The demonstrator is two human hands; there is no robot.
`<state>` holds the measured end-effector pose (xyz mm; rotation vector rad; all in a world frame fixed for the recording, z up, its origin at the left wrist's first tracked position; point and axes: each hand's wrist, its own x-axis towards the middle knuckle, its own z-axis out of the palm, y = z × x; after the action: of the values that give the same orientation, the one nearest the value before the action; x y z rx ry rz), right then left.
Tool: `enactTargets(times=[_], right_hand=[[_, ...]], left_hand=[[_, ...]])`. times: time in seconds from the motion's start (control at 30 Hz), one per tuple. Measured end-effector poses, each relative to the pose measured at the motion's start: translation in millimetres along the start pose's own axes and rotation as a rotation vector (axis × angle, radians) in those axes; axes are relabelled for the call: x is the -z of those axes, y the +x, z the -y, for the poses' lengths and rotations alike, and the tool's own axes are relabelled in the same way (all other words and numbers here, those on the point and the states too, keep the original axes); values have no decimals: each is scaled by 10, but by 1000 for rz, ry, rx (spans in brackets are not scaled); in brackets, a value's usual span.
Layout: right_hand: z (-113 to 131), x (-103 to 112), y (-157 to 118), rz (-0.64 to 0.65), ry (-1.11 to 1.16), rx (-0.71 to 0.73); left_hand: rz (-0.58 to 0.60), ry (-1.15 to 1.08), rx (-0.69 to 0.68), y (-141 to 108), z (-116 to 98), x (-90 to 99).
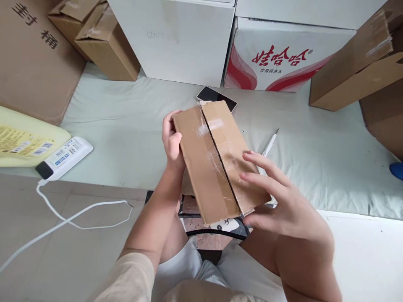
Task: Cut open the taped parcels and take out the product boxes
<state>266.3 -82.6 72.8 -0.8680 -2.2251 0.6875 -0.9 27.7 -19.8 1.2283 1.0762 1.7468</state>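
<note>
A small brown cardboard box [204,167] is tilted up in front of me, its two top flaps meeting along a dark seam with clear tape over parts of it. My left hand [172,138] grips the box's far left edge, thumb bent against the side. At the near right corner, my right hand [277,193] has its fingers spread, the fingertips close to or touching the flap. Beyond that hand lies a slim white pen-like knife [270,144] with a pointed metal tip. A dark-screened phone [217,97] is partly hidden behind the box.
White cartons, one a red-printed carton [273,58], line the back. Brown boxes stand at the left, including a tall box [108,46], and at the right, an open box [355,71]. A yellow jug [28,138] and a white power strip [66,159] with its cable are at left.
</note>
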Motion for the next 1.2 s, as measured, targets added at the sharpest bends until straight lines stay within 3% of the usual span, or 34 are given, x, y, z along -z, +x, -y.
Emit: enactTargets(times=[0.13,0.3,0.47,0.6,0.73,0.8,0.87,0.97,1.1,1.17,1.2], right_hand=[[-62,-13,34,-132,-42,-39],[-256,-23,2,-568,-51,-24],[-271,-99,91,-1009,43,-164],[-242,-157,149,-1078,34,-231],[-259,-211,130,-982,128,-265],[-267,-202,101,-864,95,-265],[-245,-145,68,-688,-2,-227],[-133,3,31,-348,-178,-107],[94,132,25,0,-333,14],[187,125,34,70,-360,14],[219,108,39,94,-363,0]], left_hand=[[-40,-69,-3,38,-81,0],[-58,-6,-39,139,-157,100],[-24,3,-172,219,-331,168],[67,-81,-73,186,-541,98],[55,-132,-190,128,-743,6],[143,-150,-241,118,-847,-3],[329,-160,-267,125,-964,31],[734,-146,-249,155,-1166,154],[1244,-70,39,167,-1431,329],[1331,47,121,143,-1525,355],[1301,177,127,124,-1555,347]])
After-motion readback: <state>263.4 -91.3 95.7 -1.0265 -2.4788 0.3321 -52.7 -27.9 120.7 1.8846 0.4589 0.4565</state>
